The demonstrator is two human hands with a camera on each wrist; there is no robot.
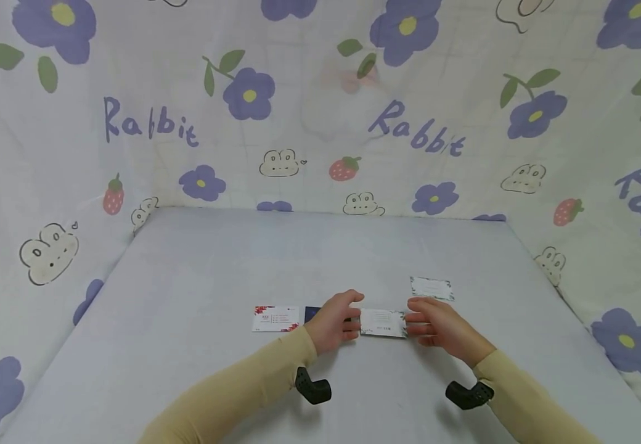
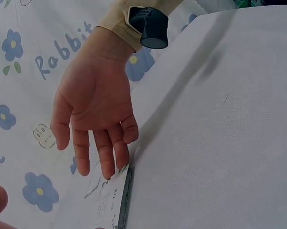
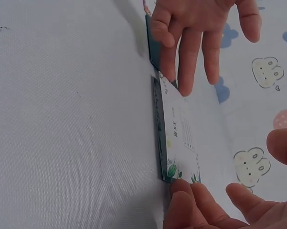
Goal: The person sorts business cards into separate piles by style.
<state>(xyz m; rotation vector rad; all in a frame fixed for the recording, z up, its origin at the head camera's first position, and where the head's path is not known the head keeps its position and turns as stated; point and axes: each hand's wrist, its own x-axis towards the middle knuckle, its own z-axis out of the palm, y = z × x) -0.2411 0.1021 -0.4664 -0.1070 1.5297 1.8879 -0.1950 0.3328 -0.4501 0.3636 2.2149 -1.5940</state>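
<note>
A small stack of white business cards with leafy green corners [image 1: 383, 324] lies on the table between both hands. My left hand [image 1: 333, 322] is at its left end, fingers loosely extended, fingertips right at the short edge. At the opposite end is my right hand [image 1: 448, 327], its fingers also extended and fingertips close to the edge. In the right wrist view the top card [image 3: 179, 129] sits a little askew over darker-edged cards beneath. A dark blue card [image 1: 312, 313] is partly hidden behind my left hand.
Left of the blue card lies a white card with red flowers [image 1: 275, 319]. Another white card with leafy corners [image 1: 431, 287] lies behind my right hand. The white table [image 1: 215, 259] is enclosed by a flower-and-rabbit patterned curtain [image 1: 309, 135].
</note>
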